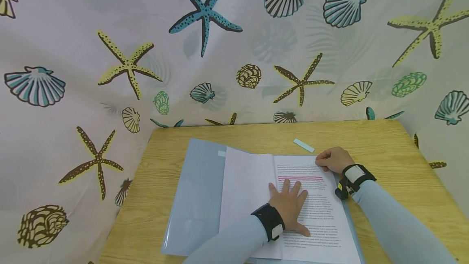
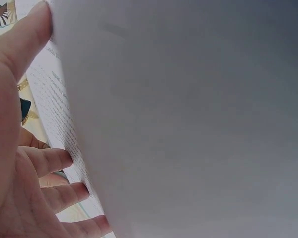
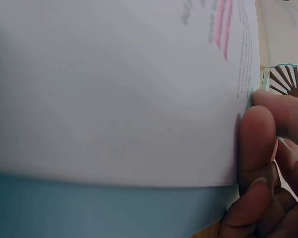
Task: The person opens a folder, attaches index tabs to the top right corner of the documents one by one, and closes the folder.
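A clear blue folder (image 1: 198, 190) lies spread on the table with white sheets in it. The right-hand printed page (image 1: 322, 215) carries a pink highlighted band near its top. My left hand (image 1: 287, 207) rests on this page with fingers spread, its fingertips (image 2: 64, 157) on the print in the left wrist view. At the page's top right corner, my right hand (image 1: 334, 159) pinches the page edge between thumb and forefinger. A small bluish sliver shows by these fingertips in the right wrist view; I cannot tell what it is.
Just beyond the page, a pale blue strip (image 1: 303, 145) lies on the wooden table (image 1: 388, 150). A small pale label (image 1: 221, 153) shows on the folder's left cover. A cloth (image 1: 234, 52) printed with shells and starfish hangs behind the table and at its sides.
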`<state>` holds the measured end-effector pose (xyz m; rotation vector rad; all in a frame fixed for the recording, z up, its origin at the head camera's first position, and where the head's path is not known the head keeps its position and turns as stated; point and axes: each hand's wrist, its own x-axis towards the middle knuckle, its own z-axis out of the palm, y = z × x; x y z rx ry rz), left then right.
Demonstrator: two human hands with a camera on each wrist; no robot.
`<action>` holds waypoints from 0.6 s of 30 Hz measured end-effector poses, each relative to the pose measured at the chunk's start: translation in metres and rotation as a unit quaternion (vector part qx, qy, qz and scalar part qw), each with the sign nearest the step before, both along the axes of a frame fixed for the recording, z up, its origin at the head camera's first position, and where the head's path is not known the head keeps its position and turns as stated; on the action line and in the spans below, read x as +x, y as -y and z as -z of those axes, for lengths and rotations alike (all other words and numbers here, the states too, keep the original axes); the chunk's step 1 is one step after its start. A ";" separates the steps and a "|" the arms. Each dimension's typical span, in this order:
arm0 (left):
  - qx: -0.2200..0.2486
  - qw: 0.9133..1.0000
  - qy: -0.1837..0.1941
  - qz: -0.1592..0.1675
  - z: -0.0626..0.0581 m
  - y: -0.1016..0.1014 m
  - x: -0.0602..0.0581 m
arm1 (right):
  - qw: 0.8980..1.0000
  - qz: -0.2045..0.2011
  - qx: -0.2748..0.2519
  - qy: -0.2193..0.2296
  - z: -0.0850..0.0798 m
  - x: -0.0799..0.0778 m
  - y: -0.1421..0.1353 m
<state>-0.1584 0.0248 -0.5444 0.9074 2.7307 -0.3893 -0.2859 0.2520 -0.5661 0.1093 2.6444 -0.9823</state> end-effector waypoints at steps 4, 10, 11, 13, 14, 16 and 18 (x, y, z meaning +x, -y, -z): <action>-0.003 1.000 0.000 -0.001 0.001 -0.001 0.000 | 1.000 0.001 0.000 0.000 -0.001 0.000 0.001; -0.003 1.000 0.001 -0.003 0.001 -0.001 0.000 | 1.000 0.004 -0.003 0.001 -0.001 0.000 0.001; -0.002 1.000 0.002 -0.003 0.001 -0.001 0.000 | 1.000 0.002 -0.003 0.000 -0.001 0.000 0.001; -0.001 1.000 0.004 -0.004 0.001 -0.001 -0.001 | 1.000 0.003 -0.002 0.000 0.000 0.000 0.001; -0.001 1.000 0.005 -0.004 0.001 -0.001 -0.001 | 1.000 0.005 -0.003 0.000 0.000 0.000 0.001; -0.001 1.000 0.005 -0.004 0.001 -0.001 -0.001 | 1.000 0.004 -0.004 -0.001 -0.001 0.000 0.002; -0.003 1.000 0.004 -0.003 0.001 -0.001 -0.001 | 1.000 0.005 -0.007 -0.003 -0.001 0.001 0.002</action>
